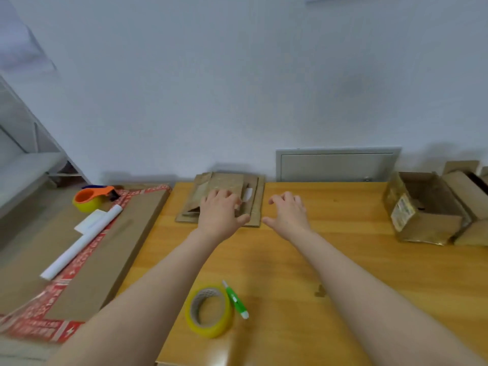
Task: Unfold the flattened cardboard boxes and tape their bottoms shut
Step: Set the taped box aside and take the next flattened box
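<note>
No text can be read. At lower left, the red tape [39,327] edging the large flat cardboard sheet [87,260] bears white print too blurred to make out. At right, the pale label [402,213] on the open box [427,207] is likewise illegible

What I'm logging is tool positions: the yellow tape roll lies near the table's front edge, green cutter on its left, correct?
No. The head view shows the green cutter right of the yellow tape roll, not left; the roll is near the table's front edge.
</note>
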